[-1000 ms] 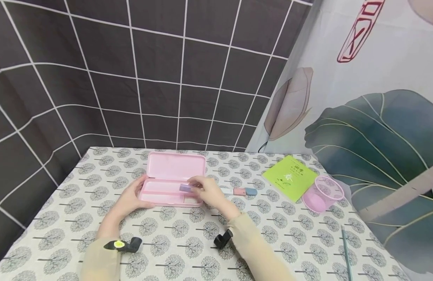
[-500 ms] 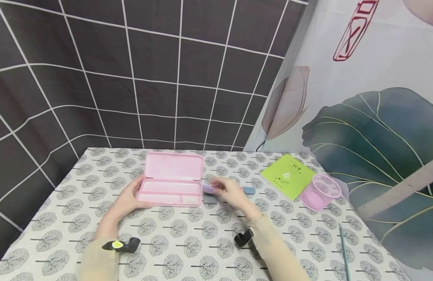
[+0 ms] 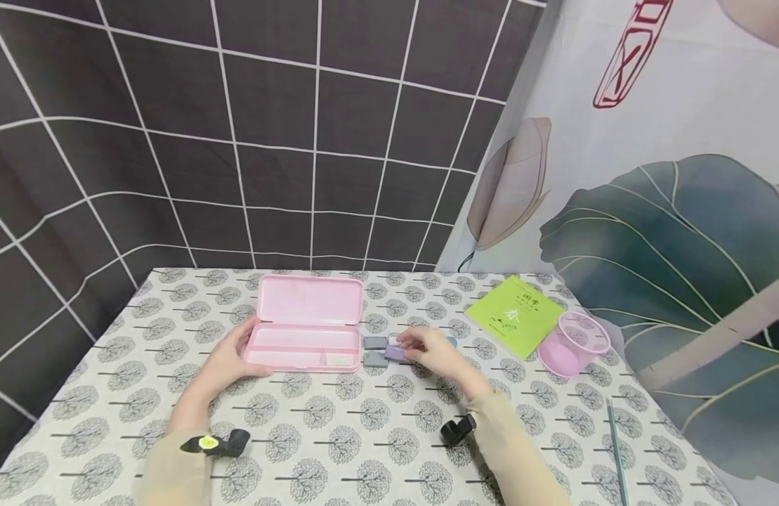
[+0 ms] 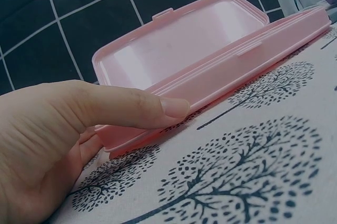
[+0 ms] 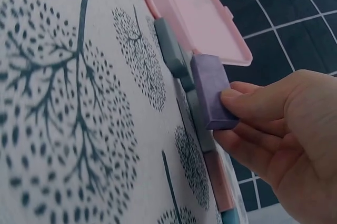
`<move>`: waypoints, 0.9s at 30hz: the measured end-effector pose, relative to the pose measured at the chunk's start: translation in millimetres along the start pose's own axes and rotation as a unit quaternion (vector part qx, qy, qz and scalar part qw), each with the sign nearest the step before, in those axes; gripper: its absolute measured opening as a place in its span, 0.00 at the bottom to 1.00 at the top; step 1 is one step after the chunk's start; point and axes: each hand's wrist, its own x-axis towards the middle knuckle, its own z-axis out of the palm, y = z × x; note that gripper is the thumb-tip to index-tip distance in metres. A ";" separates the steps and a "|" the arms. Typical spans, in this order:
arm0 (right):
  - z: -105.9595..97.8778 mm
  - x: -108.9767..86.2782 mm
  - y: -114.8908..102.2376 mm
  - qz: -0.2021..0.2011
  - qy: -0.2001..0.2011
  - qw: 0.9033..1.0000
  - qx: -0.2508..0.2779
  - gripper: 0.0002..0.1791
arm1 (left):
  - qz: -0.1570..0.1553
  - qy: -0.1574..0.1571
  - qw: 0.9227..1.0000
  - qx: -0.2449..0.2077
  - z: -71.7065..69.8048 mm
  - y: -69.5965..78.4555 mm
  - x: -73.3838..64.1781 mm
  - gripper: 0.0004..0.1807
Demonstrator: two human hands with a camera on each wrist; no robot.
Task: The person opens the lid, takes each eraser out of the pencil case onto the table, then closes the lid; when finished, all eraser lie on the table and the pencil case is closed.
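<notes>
A pink pencil case [image 3: 310, 300] lies with its lid raised on the patterned cloth. My left hand [image 3: 227, 362] holds its left end, thumb along the front wall [image 4: 174, 108] and fingers partly hidden behind the end. In my right hand [image 3: 436, 353] a purple rectangular eraser [image 5: 213, 90] is pinched between thumb and fingers, to the right of the case. Two grey blocks [image 3: 375, 360] sit between the case and that hand. A small pale piece [image 3: 338, 359] lies in the case's front right compartment. In the right wrist view a pink block [image 5: 218, 179] shows below the eraser.
A blue-ended piece [image 3: 452, 341] is partly hidden behind my right hand. Farther right are a green booklet [image 3: 515, 316] and a pink mesh cup [image 3: 574, 344] on its side. A thin teal stick [image 3: 617, 450] lies near the right front. A dark gridded curtain [image 3: 269, 176] hangs behind the table.
My right hand has carried the purple eraser from over the pencil case rightward, past the grey blocks. My left hand still holds the case's left end.
</notes>
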 end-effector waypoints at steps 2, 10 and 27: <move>-1.0 -1.2 2.6 0.002 -0.007 1.000 0.001 0.14 | 0.001 0.000 1.000 0.001 -0.1 -0.2 0.0 0.66; -2.5 -5.9 7.3 0.013 -0.036 0.999 0.003 0.12 | 0.002 -0.001 1.000 0.000 -0.9 0.2 -0.2 0.66; -1.8 -7.0 10.7 -0.016 -0.028 0.999 0.001 0.14 | -0.002 -0.002 1.000 -0.001 -0.3 1.5 -0.4 0.66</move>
